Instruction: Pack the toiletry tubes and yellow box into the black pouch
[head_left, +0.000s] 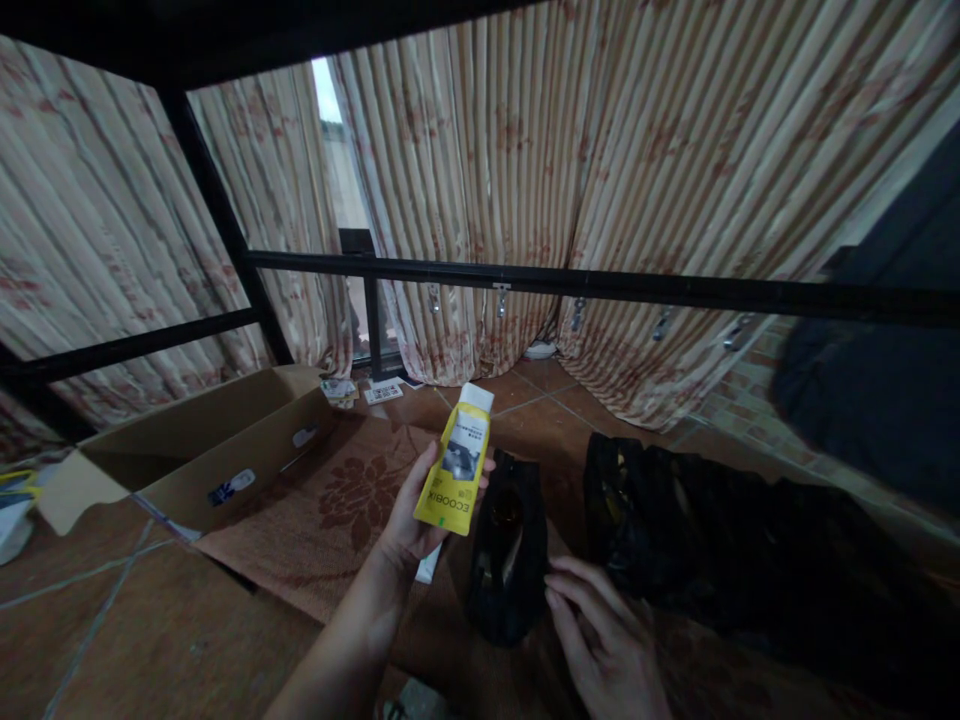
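My left hand (411,515) is wrapped round a yellow squeeze tube (457,475) with a white cap at its upper end and printed lettering on its face. The tube is tilted, cap away from me. Just right of it stands a small black bag (506,610), its mouth open; something brownish and shiny shows dimly inside. At the bag's right rim, my right hand (604,635) has thumb and fingertips pinched together on the edge. A small white item (428,565) shows below my left hand, partly hidden.
An open cardboard box (247,470) lies at the left on a brown patterned mat (352,480). Large black plastic bags (720,550) lie at the right. A black metal bar (465,275) crosses before the curtains (480,150). Printed papers (384,391) lie on the tiles.
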